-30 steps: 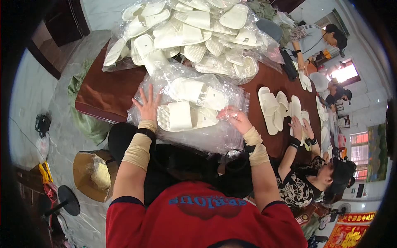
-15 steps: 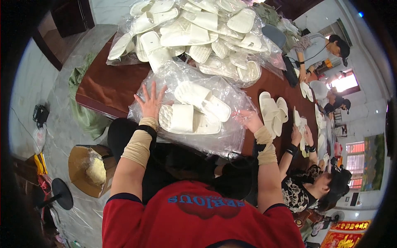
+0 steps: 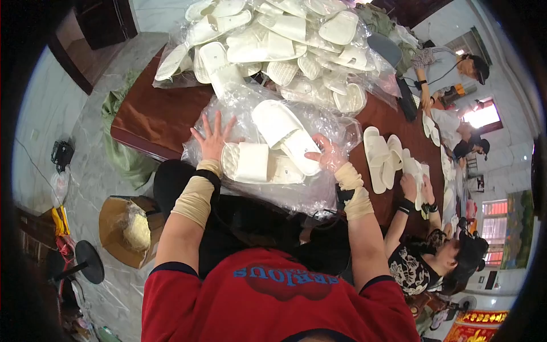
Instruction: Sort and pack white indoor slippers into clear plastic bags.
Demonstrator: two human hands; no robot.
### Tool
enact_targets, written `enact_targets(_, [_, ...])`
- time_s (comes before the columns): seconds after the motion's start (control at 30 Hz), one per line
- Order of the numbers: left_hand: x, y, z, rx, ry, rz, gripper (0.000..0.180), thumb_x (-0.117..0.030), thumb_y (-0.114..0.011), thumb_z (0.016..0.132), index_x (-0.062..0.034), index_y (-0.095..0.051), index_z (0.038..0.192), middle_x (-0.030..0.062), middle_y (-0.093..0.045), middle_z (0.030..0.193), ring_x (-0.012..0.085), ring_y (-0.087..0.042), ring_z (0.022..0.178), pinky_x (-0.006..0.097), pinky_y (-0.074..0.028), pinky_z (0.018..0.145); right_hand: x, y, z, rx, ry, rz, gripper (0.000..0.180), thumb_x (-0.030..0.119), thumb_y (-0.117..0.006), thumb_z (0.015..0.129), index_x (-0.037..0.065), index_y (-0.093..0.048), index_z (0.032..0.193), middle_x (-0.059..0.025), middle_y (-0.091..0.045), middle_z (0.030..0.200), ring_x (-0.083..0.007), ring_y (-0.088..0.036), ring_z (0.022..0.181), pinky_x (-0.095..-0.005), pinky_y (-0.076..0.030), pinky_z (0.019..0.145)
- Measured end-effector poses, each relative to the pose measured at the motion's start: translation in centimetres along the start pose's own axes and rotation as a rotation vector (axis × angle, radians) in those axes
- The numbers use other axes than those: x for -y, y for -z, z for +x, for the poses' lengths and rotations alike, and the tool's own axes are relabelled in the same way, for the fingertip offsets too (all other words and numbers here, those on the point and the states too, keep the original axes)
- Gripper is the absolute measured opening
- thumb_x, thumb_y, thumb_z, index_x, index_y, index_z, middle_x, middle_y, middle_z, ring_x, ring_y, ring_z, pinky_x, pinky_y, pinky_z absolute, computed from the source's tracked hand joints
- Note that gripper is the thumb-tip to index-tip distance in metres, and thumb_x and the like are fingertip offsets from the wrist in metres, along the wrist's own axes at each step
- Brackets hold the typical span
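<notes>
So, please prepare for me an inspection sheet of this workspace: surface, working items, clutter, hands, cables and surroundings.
Surface: brown table, partly covered by plastic and slippers.
Working items: upper white slipper overlaps the lower white slipper, amid clear plastic; whether they are inside a bag, I cannot tell.
Clutter: pile of white slippers in clear plastic beyond; more slippers to the right.
Hands: left hand spread on the plastic; right hand at the upper slipper's near end, thumb over it, grip unclear.
Cables: thin dark cord at far left.
Surroundings: open cardboard box on the floor at left; person in patterned top at right, others farther along.
</notes>
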State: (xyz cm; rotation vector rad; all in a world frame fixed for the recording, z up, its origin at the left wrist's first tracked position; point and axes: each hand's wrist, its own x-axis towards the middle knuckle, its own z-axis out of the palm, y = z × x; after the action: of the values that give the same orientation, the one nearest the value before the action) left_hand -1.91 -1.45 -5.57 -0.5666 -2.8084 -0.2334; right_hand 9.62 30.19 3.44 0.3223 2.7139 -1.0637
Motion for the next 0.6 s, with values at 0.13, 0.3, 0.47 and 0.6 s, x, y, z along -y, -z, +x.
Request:
enact_targets(0.13, [-0.2, 0.2, 0.2, 0.025, 0.012, -0.009, 0.071, -0.067, -0.046, 0.082, -0.038, -0.029, 0.145, 0.0072, -0.016, 0.156, 0.0414, -0.003, 0.143, 0.077, -0.005, 0.1, -3.8, -1.9, 1.8, 0.25, 0.007, 0.399, 0.055, 0.01, -0.075, 0.077, 0.002, -0.05, 0.126, -0.0081, -0.062, 0.112, -0.0195, -0.057, 0.103, -0.033, -0.044, 0.093])
enact_targets(0.3, [-1.3, 0.3, 0.8, 0.027, -0.018, -0.027, 0.07, -0.067, -0.045, 0.083, -0.0383, -0.03, 0.145, 0.0076, -0.017, 0.155, 0.0422, -0.004, 0.142, 0.077, -0.005, 0.1, -7.9, -4.1, 1.9, 0.244, -0.071, 0.19, 0.062, 0.007, -0.076, 0.077, 0.003, -0.045, 0.131, -0.0079, -0.059, 0.118, -0.0191, -0.055, 0.108, -0.033, -0.043, 0.096])
enact_targets(0.47, [-0.4, 0.3, 0.3, 0.062, 0.011, -0.023, 0.07, -0.067, -0.044, 0.083, -0.038, -0.03, 0.145, 0.0073, -0.016, 0.156, 0.0414, -0.002, 0.142, 0.077, -0.004, 0.1, 0.1, -2.4, -1.3, 0.368, -0.091, 0.422, 0.077, 0.03, -0.078, 0.076, 0.001, -0.041, 0.137, -0.0161, -0.059, 0.123, -0.0224, -0.057, 0.111, -0.0326, -0.044, 0.094])
enact_targets(0.6, [-0.4, 0.3, 0.5, 0.084, 0.015, -0.022, 0.069, -0.067, -0.043, 0.083, -0.0374, -0.03, 0.145, 0.0068, -0.014, 0.156, 0.0408, -0.001, 0.143, 0.077, -0.004, 0.099, 1.6, -2.4, -3.2, 0.354, -0.398, 0.719, 0.07, 0.021, -0.078, 0.076, -0.001, -0.044, 0.134, -0.0137, -0.06, 0.12, -0.0225, -0.061, 0.105, -0.0338, -0.05, 0.087])
